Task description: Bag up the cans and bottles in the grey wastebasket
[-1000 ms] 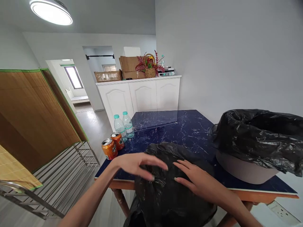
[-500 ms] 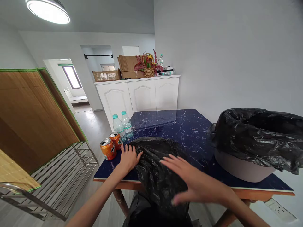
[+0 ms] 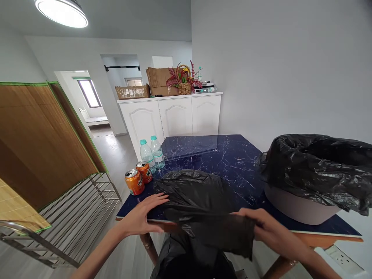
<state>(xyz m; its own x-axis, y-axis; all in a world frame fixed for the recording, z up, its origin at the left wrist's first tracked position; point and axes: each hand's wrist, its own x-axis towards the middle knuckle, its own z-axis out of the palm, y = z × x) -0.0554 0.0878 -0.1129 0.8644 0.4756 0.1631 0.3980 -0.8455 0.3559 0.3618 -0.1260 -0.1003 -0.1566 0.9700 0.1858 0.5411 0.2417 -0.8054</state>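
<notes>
Along the near edge of the table (image 3: 232, 159), a black plastic bag (image 3: 197, 192) lies spread partly over the marbled top, its near part reaching past the edge and blurring above the person's dark clothing. The right hand (image 3: 267, 230) is closed, and appears to pinch the bag's right end between thumb and fingers. The left hand (image 3: 142, 213) is open and empty, fingers stretched towards the bag's left margin, thumb well apart from them; whether the fingertips press on the plastic or only hover over it, I cannot tell.

For thin film like this, the sound way is probably to anchor one side and draw from the other: left fingers flat and light on the margin, right pinch kept low and pulled slowly sideways, so that creases run out rather than bunch. A hard tug could drag the whole sheet off the table or stretch the pinched corner.

Room is tighter on the left, where two orange cans (image 3: 134, 182) and two clear bottles (image 3: 157, 153) stand near the bag, so wide sweeps there seem unwise. To the right, the lined bin (image 3: 299, 205) stands well apart, leaving the right hand more space.
</notes>
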